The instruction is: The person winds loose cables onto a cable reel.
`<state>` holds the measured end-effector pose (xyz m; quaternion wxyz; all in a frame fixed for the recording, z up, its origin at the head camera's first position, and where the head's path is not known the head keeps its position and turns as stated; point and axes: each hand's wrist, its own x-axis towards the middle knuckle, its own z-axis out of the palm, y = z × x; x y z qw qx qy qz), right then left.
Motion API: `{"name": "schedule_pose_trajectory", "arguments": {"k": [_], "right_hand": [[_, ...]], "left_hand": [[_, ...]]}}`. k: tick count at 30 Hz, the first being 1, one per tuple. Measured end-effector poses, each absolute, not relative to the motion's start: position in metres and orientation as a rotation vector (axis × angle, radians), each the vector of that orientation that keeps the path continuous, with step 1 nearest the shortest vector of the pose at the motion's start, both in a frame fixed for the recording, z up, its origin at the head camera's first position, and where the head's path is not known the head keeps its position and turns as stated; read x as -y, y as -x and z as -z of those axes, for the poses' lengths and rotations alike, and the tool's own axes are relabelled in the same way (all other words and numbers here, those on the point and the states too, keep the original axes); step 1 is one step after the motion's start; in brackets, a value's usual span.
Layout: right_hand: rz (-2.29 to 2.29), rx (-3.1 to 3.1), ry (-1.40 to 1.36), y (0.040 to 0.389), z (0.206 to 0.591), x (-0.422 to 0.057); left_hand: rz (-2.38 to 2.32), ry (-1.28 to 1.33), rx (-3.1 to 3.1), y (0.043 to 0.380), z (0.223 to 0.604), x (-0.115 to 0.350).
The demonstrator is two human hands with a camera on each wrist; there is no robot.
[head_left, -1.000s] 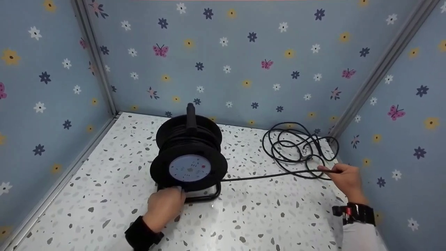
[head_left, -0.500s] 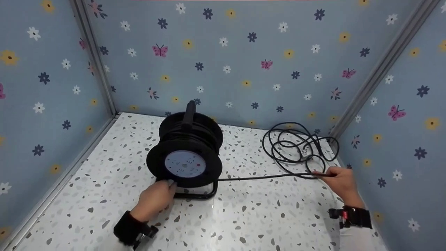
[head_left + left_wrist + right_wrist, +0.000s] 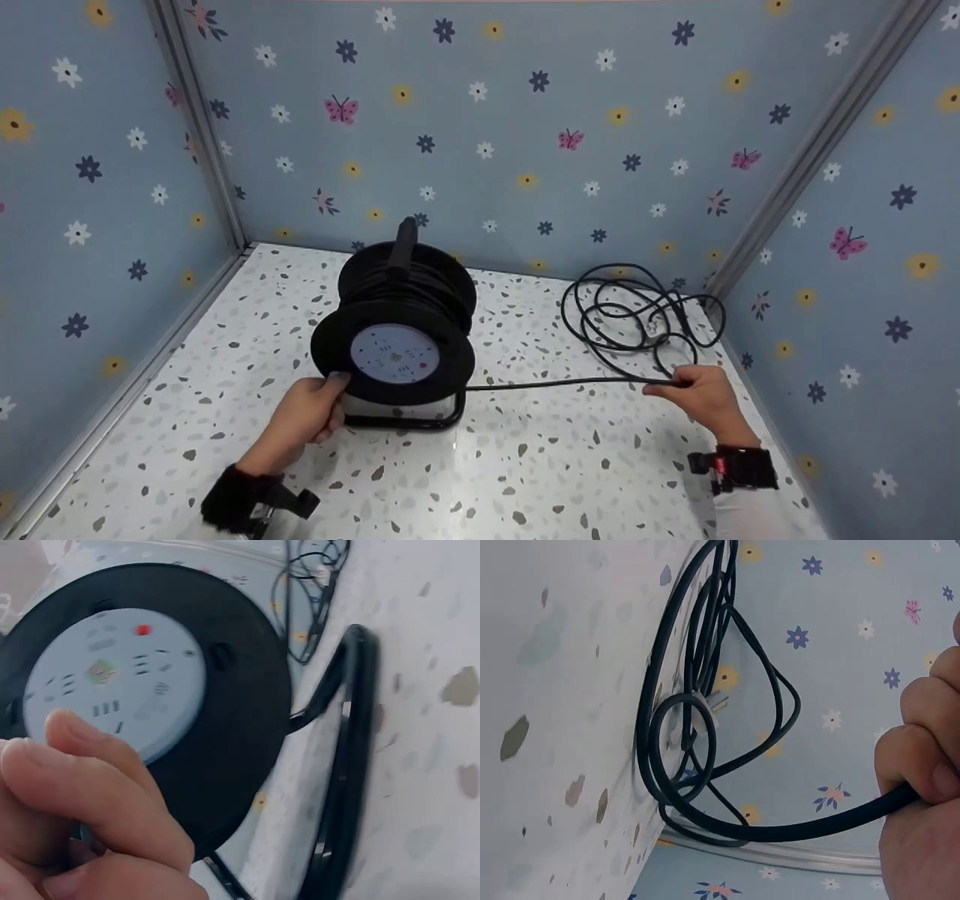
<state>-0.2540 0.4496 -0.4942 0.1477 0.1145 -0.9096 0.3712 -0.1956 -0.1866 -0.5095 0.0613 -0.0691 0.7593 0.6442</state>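
Note:
A black cable reel (image 3: 394,330) stands on its tubular frame left of the middle, its round pale socket panel facing me. My left hand (image 3: 306,412) is at the lower left of the reel's front flange, fingers curled around a small knob there that is almost wholly hidden by them. From the reel a black cable (image 3: 555,385) runs low to the right. My right hand (image 3: 697,397) holds that cable between thumb and curled fingers. In the right wrist view, the cable (image 3: 810,831) leads from the fist back into loose loops.
Loose cable loops (image 3: 637,307) lie at the back right, with a pale plug (image 3: 705,712) among them. Flower-patterned panels (image 3: 480,135) enclose the speckled white surface (image 3: 525,465) at the back and both sides. The reel's grip (image 3: 403,247) sticks up at the top.
My left hand has swung leftward and slightly up along the flange, and the socket panel has turned a little clockwise. My right hand has shifted left and slightly down with the cable.

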Motion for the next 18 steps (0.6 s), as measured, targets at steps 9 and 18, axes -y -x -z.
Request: {"name": "schedule_pose_trajectory", "arguments": {"k": [9,18], "right_hand": [[-1.056,2.642,-0.52,0.265,0.497,-0.414],[-1.109,2.567,-0.807,0.273,0.503,-0.374]], "left_hand": [[-2.124,0.258,-2.269,0.195,0.472,0.19],[-2.218,0.149,-2.293,0.197,0.434,0.174]]}}
